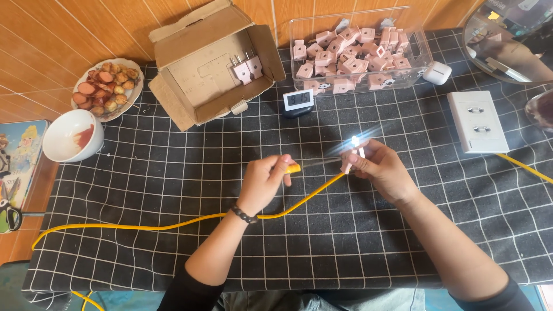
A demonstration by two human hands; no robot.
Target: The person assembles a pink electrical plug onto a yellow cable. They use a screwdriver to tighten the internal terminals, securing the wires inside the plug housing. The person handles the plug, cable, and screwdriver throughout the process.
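Observation:
My left hand [266,179] grips a yellow-handled tool [292,168] whose thin shaft points right, toward the other hand. My right hand [380,167] holds a small pink plug adapter [352,155], and a bright glint shines at its top. A yellow cable [173,224] runs from the adapter leftward under my left wrist and off the table's left edge. Both hands hover over the black cloth with a white grid [173,173], about a hand's width apart.
A clear bin [419,57] full of pink adapters and an open cardboard box [201,63] holding two more stand at the back. A small digital clock [298,101], white earbud case [437,73], white power strip [477,121], sausage plate [107,87] and white bowl [72,135] surround them.

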